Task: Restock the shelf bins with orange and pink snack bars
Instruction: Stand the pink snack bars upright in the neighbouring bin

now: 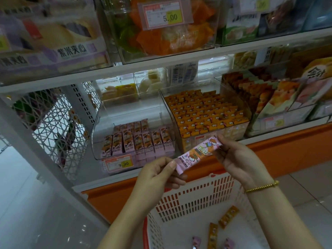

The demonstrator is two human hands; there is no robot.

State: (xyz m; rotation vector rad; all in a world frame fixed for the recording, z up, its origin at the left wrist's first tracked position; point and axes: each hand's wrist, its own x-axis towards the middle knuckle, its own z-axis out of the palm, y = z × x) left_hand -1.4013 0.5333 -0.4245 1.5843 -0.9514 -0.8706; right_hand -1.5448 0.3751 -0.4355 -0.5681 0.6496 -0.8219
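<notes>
A pink snack bar is held slantwise in front of the lower shelf. My left hand pinches its lower left end, and my right hand pinches its upper right end. Behind it, a clear bin holds two rows of upright pink bars and is partly filled. To its right, another clear bin is packed with orange bars. Below my hands, a red and white basket holds two orange bars and a few pink ones.
The white shelf edge runs above the bins, with more snack bins on the upper shelf. An orange base panel runs under the lower shelf. A white lattice side panel stands at the left. A price tag reads 9.90.
</notes>
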